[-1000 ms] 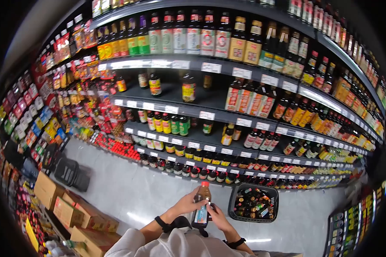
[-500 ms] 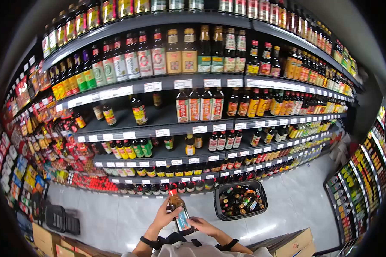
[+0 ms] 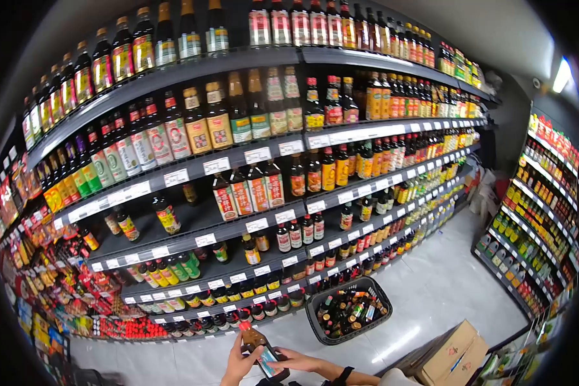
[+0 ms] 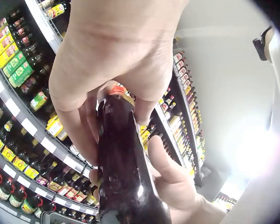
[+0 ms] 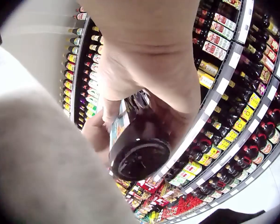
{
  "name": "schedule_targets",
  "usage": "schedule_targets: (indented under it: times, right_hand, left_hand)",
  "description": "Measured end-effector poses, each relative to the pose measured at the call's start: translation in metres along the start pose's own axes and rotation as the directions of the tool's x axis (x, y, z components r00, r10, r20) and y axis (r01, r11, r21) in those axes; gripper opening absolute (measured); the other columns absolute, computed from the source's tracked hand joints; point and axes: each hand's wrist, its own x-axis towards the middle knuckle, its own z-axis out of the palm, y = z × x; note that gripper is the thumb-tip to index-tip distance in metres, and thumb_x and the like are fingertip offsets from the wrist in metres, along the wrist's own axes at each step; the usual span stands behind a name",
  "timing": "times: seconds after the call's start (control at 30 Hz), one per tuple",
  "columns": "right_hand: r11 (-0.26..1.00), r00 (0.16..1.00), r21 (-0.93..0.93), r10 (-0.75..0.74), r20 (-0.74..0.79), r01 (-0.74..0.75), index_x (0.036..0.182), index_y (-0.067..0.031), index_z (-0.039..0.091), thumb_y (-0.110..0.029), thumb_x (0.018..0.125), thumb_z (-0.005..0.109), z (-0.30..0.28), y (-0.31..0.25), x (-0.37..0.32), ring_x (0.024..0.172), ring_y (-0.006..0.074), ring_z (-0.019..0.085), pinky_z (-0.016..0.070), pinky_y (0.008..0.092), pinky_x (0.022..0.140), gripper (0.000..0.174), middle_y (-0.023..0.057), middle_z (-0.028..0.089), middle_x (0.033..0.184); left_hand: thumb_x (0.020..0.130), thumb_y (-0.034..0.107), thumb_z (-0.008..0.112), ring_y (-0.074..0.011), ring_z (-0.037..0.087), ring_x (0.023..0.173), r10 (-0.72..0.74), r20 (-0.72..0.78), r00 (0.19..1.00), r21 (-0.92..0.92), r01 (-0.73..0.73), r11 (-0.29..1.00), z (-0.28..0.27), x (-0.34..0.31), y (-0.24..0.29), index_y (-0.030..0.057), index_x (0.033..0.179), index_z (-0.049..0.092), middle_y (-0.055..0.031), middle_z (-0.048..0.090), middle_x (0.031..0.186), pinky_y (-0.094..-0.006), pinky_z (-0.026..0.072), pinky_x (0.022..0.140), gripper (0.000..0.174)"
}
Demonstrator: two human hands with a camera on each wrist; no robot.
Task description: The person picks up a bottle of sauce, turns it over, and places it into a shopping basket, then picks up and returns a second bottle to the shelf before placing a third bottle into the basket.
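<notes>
A dark glass-like sauce bottle (image 3: pixel 257 337) with a red cap and a blue label is held low in front of the body, tilted, in both hands. My left hand (image 3: pixel 237 362) grips its upper part, with the thumb across the front. Lower down, my right hand (image 3: pixel 300 361) holds it near the base, label side facing up toward the head. In the left wrist view the bottle (image 4: pixel 123 163) runs down from under the palm, with the right thumb beside it. The right wrist view shows the round bottle base (image 5: pixel 142 158) below the right hand (image 5: pixel 151 65).
A black basket (image 3: pixel 361 337) full of bottles stands on the floor just ahead, right of the hands. Long shelves (image 3: pixel 228 223) of sauce bottles rise in front. Cardboard boxes (image 3: pixel 453 352) sit at the lower right, and another stocked rack (image 3: pixel 527 219) stands at the far right.
The head view has turned right, so the shelves slide left and cardboard boxes show more at the lower right. Both hands keep the bottle, which now leans with its cap to the left.
</notes>
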Motion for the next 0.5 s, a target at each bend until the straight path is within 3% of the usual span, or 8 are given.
schedule_targets:
  times: [0.07, 0.1, 0.2, 0.23, 0.4, 0.5]
  right_hand:
    - [0.994, 0.998, -0.090, 0.062, 0.019, -0.060, 0.139, 0.0021, 0.045, -0.046, 0.094, 0.070, -0.008, 0.004, 0.004, 0.103, 0.0129, 0.055, 0.0456, 0.0272, 0.089, 0.070, 0.0060, 0.060, 0.115]
    - [0.998, 0.998, -0.062, -0.027, -0.049, 0.024, 0.135, 0.0023, 0.046, -0.045, 0.093, 0.072, -0.008, 0.011, 0.004, 0.099, 0.0122, 0.055, 0.0462, 0.0263, 0.086, 0.069, 0.0051, 0.060, 0.110]
    - [0.992, 0.997, -0.128, -0.029, -0.070, 0.020, 0.135, 0.0028, 0.046, -0.045, 0.092, 0.074, -0.017, 0.007, -0.003, 0.099, 0.0124, 0.055, 0.0465, 0.0264, 0.085, 0.070, 0.0055, 0.060, 0.109]
    - [0.997, 0.996, -0.072, -0.039, -0.083, 0.033, 0.135, 0.0028, 0.046, -0.044, 0.092, 0.074, -0.018, 0.008, -0.006, 0.101, 0.0129, 0.056, 0.0466, 0.0275, 0.087, 0.070, 0.0061, 0.060, 0.110]
    - [0.987, 0.969, -0.037, -0.162, -0.187, 0.158, 0.131, 0.0015, 0.048, -0.038, 0.092, 0.076, -0.027, 0.012, -0.022, 0.100, 0.0122, 0.057, 0.0474, 0.0282, 0.087, 0.062, 0.0063, 0.061, 0.108]
    - [0.988, 0.951, -0.078, -0.149, -0.271, 0.132, 0.129, -0.0008, 0.049, -0.036, 0.092, 0.076, -0.036, 0.009, -0.038, 0.092, 0.0104, 0.054, 0.0465, 0.0276, 0.081, 0.058, 0.0038, 0.060, 0.101]
  left_hand:
    - [0.084, 0.019, 0.084, -0.0196, 0.066, 0.096, 0.038, 0.060, 0.997, -0.012, -0.037, 0.999, 0.007, -0.003, 0.003, -0.0007, 0.154, 0.031, -0.0154, 0.067, 0.116, -0.0326, 0.0617, 0.065, 0.090]
    - [0.083, 0.018, 0.084, -0.0219, 0.067, 0.101, -0.012, 0.077, 0.997, -0.019, 0.013, 1.000, 0.010, -0.005, 0.010, -0.0019, 0.153, 0.032, -0.0152, 0.066, 0.119, -0.0345, 0.0627, 0.070, 0.089]
    - [0.083, 0.019, 0.084, -0.0233, 0.067, 0.102, -0.017, 0.128, 0.992, 0.004, 0.016, 1.000, 0.016, 0.003, 0.003, -0.0026, 0.151, 0.035, -0.0158, 0.066, 0.121, -0.0344, 0.0624, 0.075, 0.087]
    - [0.083, 0.018, 0.084, -0.0224, 0.068, 0.102, 0.016, 0.150, 0.989, 0.063, -0.025, 0.998, 0.019, 0.004, 0.008, -0.0028, 0.148, 0.039, -0.0152, 0.067, 0.119, -0.0336, 0.0608, 0.080, 0.082]
    - [0.083, 0.018, 0.084, -0.0200, 0.068, 0.103, 0.024, 0.254, 0.967, 0.084, -0.047, 0.995, 0.042, 0.016, 0.022, -0.0033, 0.142, 0.046, -0.0139, 0.069, 0.116, -0.0317, 0.0584, 0.082, 0.073]
    - [0.085, 0.017, 0.082, -0.0196, 0.067, 0.105, 0.031, 0.312, 0.950, 0.080, -0.059, 0.995, 0.059, 0.027, 0.019, -0.0029, 0.141, 0.046, -0.0145, 0.068, 0.117, -0.0318, 0.0586, 0.082, 0.070]
